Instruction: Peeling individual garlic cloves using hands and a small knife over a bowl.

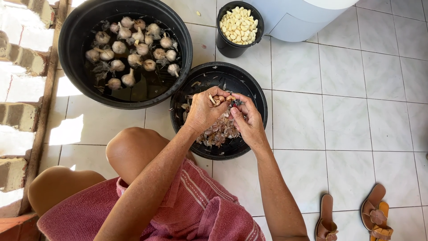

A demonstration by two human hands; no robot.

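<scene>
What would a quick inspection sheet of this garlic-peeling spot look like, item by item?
Surface: white tiled floor, sunlit in patches at the left.
Job's things: garlic piece held between both hands; black basin of skins under them; big black tub with whole garlic bulbs in water; small black bucket full of peeled cloves.
Clutter: a few bits on the tiles near the bucket.
Hands: left hand and right hand both pinch the garlic piece above the basin.
Cables: nothing seen.
Surroundings: brick wall at the left, white container at the top, brown sandals at the lower right.
</scene>
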